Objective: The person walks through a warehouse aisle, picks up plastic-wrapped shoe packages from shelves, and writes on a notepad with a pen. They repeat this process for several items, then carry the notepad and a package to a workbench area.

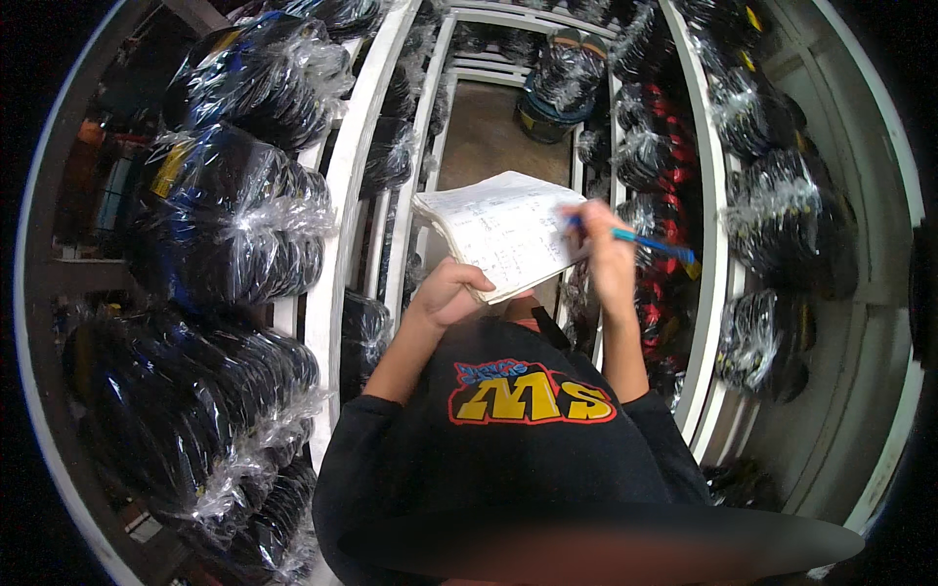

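An open notebook (pixel 503 230) with handwriting on its white page is held up in front of my chest. My left hand (pixel 454 291) grips its lower left corner, the thumb lying on the page. Over the right side of the page, my right hand (pixel 601 244) is closed around a blue pen (pixel 653 244), whose back end points out to the right. The hand is blurred, and I cannot tell whether the pen's tip touches the paper.
White-framed racks (pixel 337 225) line both sides of a narrow aisle, filled with plastic-wrapped stacks of dark items (pixel 234 210). More wrapped stacks (pixel 767 205) sit on the right. At the aisle's far end, a dark bucket (pixel 547 112) stands on the brown floor (pixel 479 146) with a wrapped bundle on top.
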`<state>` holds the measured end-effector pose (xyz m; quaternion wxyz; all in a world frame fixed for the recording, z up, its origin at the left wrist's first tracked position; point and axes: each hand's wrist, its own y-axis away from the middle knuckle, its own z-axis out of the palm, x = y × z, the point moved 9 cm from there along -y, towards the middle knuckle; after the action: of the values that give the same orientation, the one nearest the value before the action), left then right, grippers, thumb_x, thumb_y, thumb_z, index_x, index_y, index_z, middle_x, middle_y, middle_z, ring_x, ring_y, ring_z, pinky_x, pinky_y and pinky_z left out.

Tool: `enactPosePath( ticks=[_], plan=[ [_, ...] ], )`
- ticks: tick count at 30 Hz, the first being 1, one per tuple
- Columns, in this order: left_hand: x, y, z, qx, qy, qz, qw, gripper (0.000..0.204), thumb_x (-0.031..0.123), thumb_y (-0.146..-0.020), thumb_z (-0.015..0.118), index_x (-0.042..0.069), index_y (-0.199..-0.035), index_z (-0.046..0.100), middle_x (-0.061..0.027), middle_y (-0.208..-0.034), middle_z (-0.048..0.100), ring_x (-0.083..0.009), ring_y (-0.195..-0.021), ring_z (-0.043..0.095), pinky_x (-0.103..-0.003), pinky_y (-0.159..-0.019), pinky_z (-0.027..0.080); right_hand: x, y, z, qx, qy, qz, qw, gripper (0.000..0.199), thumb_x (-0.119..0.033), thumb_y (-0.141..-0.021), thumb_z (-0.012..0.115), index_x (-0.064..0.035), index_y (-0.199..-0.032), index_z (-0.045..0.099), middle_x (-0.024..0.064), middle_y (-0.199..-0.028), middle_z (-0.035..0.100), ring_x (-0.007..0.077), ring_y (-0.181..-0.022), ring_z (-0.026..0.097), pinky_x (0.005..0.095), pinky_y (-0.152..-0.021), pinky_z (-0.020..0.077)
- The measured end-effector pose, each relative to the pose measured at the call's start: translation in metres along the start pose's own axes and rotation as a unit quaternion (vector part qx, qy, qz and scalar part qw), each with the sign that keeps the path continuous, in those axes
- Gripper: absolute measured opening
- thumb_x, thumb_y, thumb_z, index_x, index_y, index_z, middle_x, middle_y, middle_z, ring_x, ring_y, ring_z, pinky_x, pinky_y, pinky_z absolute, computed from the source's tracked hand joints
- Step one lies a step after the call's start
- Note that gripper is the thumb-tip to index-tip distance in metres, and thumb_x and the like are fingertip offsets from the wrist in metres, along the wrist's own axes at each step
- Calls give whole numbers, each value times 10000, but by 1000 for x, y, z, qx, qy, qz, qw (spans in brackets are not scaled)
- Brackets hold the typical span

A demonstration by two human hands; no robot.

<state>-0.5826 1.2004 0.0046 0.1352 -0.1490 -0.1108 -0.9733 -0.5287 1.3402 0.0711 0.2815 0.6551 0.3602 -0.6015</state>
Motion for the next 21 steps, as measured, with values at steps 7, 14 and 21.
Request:
enactPosePath(
  ticks=[7,14,21],
  plan=[
    [27,-26,10,63,-48,107,991,748,-143,-586,452,-1,-1299,272,-173,-1241,421,-332,-1144,435,-479,-982,356,-6,-39,48,-112,-19,19,993,290,-131,-697,733,-51,-615,467,-18,-570,489,29,-520,424,183,-446,329],
    [47,-44,38,69,-22,169,983,762,-145,-578,439,3,-1303,260,-174,-1254,411,-328,-1157,424,-472,-980,361,-16,-76,46,-174,-67,-28,982,310,-103,-750,675,-51,-581,420,-37,-542,434,30,-496,390,187,-411,309],
    [57,-51,37,112,-21,216,970,716,-140,-585,436,-25,-1279,301,-166,-1217,453,-301,-1145,443,-429,-967,381,-13,-96,57,-238,-70,-36,968,303,-92,-757,657,-47,-575,419,-31,-538,431,24,-497,380,191,-414,310]
  ],
)
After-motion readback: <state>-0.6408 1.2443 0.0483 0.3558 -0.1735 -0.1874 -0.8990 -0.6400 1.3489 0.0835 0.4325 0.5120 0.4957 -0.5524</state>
